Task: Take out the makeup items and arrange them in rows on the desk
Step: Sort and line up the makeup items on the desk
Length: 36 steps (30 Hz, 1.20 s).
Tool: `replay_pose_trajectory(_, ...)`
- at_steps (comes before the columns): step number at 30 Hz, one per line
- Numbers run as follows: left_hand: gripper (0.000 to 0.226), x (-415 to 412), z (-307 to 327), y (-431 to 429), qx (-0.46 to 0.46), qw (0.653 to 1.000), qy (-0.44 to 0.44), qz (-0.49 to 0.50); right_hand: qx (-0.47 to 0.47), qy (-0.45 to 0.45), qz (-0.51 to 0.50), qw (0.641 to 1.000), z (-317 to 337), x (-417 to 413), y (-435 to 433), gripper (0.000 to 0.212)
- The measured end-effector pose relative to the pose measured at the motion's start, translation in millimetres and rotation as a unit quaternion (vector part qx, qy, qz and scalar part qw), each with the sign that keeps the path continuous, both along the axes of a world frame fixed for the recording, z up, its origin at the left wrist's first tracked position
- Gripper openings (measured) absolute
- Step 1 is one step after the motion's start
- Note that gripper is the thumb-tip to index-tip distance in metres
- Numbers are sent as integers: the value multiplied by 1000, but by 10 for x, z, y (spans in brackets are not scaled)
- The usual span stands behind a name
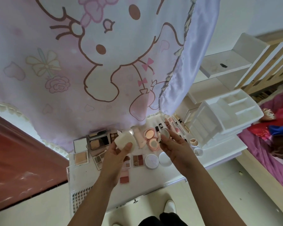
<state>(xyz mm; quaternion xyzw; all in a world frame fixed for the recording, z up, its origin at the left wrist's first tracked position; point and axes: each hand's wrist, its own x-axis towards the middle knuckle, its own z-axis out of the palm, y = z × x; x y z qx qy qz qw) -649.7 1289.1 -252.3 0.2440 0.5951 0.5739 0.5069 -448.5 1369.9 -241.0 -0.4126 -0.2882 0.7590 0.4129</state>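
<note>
My left hand [117, 154] grips a white textured powder puff [124, 141] above the desk. My right hand [176, 147] pinches a small round compact [165, 133] just over an open pink cushion compact [151, 139]. On the white desk [153, 178] lie rows of makeup: open eyeshadow palettes [98, 139], a powder compact with mirror [80, 151], small blush pans [124, 176], a four-pan palette [138, 160], two round white jars [158, 160], and several tubes and pencils [176, 126] at the back.
A white plastic organiser [222, 118] stands at the desk's right end, a small cup [194, 142] beside it. A pink cartoon curtain [88, 62] hangs over the desk's back. A bed with purple bedding [268, 152] lies right. My white shoe [170, 206] shows below.
</note>
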Motion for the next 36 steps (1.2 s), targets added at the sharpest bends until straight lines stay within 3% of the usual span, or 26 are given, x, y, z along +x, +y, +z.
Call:
replay_pose_trajectory(10,30,277,-1223,-452,-156,961,226,-8,-180,-50,-9,982,-894,230,-362,58)
replay_pose_trajectory(17,23,200,-1666,-910,-243,905,349,-30,-215,-149,43,964,-1343,129,-464,32)
replay_pose_trajectory(24,26,80,-1852,-927,-261,879,389,-82,-191,-186,107,958,-1579,-76,-532,32)
replay_pose_trajectory(27,29,26,-1929,-798,-254,876,399,-95,-157,-260,136,943,-1668,-49,-555,33)
replay_pose_trajectory(30,32,50,-1965,-727,-247,880,393,-103,-81,-382,168,905,-1765,17,-541,39)
replay_pose_trajectory(33,35,88,-1982,-706,-236,886,386,-100,30,-486,198,851,-1826,-18,-465,40)
replay_pose_trajectory(36,53,104,-1952,-718,-236,885,386,-108,174,-551,267,771,-1896,-150,-414,34)
